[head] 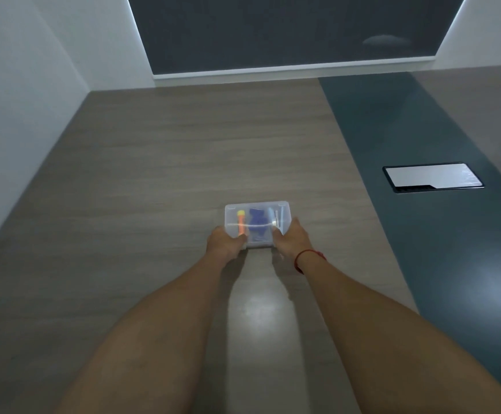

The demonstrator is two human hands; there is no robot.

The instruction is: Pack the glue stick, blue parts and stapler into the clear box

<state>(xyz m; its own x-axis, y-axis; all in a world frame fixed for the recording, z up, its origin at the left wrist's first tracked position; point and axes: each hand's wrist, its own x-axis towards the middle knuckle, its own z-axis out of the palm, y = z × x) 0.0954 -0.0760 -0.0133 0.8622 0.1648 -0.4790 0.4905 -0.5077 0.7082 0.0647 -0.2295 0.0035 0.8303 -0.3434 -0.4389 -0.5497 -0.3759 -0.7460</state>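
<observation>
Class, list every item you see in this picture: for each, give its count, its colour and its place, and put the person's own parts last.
clear box: one, transparent, on the wooden table, held at its near corners
glue stick: one, orange and yellow, left inside the box
blue parts: count unclear, dark blue, middle of the box
stapler: one, pale, right inside the box
table: one, grey-brown wood
cable hatch: one, silver, in the dark green strip at right
left hand: one, at the box's near left corner
right hand: one, at the near right corner, red string on its wrist

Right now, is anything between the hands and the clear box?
No. The left hand and right hand both touch the near corners of the clear box. The glue stick and blue parts lie inside.
</observation>
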